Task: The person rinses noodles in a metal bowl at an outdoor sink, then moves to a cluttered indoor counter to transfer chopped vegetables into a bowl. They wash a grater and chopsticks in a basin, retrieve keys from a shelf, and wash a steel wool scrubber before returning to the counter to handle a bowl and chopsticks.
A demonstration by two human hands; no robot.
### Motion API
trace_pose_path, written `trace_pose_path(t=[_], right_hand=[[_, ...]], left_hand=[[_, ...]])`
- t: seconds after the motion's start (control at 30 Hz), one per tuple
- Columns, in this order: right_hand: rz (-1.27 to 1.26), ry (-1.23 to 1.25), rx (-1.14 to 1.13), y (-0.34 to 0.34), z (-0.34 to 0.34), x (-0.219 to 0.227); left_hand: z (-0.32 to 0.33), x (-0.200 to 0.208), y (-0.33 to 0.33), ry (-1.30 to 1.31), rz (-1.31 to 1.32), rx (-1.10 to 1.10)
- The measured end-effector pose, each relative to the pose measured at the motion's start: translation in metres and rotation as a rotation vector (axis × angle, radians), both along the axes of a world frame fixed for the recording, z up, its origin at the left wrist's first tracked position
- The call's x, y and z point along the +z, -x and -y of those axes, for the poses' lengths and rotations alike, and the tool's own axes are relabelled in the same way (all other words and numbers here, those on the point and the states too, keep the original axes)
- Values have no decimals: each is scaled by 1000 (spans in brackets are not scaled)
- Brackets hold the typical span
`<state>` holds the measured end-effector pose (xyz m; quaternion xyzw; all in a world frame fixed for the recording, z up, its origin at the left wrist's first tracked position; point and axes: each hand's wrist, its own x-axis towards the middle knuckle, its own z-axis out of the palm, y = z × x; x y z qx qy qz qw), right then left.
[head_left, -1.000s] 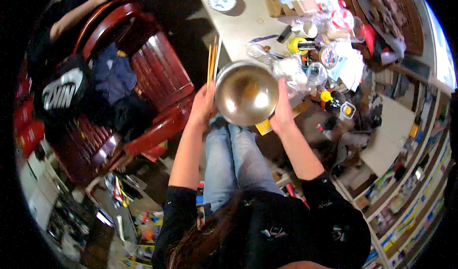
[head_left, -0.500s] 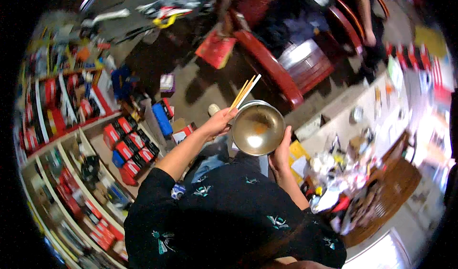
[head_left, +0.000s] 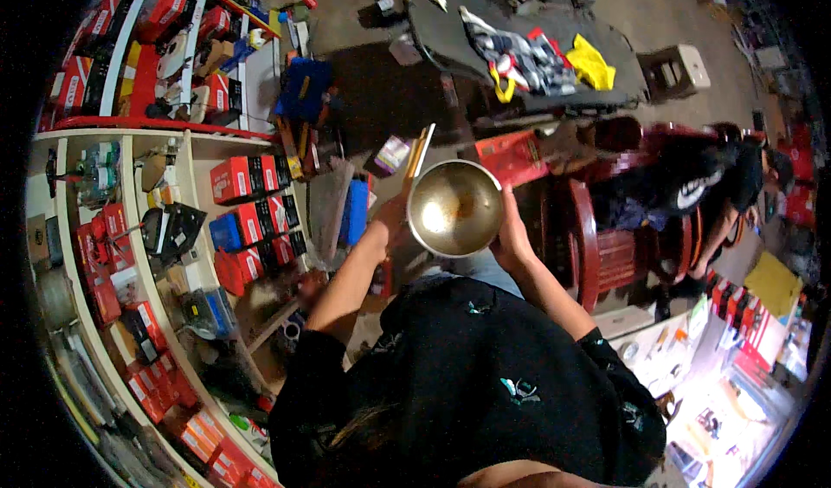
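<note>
A round metal bowl [head_left: 452,228] is held up in front of my body, its open top toward me. Its inside is shiny, with a brownish patch near the middle. My left hand [head_left: 392,219] grips several chopsticks [head_left: 420,152], yellowish and white, which point away from me beside the bowl's left rim. That hand is also against the bowl's left side, its fingers partly hidden. On the other side my right hand [head_left: 512,224] clasps the bowl's right edge, with fingers underneath out of sight.
Shelves [head_left: 186,180] with red and black boxes line the left. Ahead stands a dark table [head_left: 437,33] with cloths and a yellow item. A red wooden chair [head_left: 587,245] is at the right, near another person [head_left: 736,185]. A blue box [head_left: 355,208] stands close to my left arm.
The view has turned left, so the shelves fill more of it and the chair and person sit further right. The bowl and chopsticks stay in my hands.
</note>
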<state>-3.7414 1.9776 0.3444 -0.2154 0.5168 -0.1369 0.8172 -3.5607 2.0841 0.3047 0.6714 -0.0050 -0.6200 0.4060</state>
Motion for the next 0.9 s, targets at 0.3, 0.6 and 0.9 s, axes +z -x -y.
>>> trace_pose_path(t=[0.3, 0.6, 0.9], right_hand=[[293, 97, 557, -200, 130, -9], [364, 45, 675, -387, 215, -3], [260, 171, 472, -596, 270, 47]], left_hand=[[45, 10, -144, 174, -53, 668], [118, 44, -299, 309, 115, 537], [167, 6, -536, 827, 86, 264]])
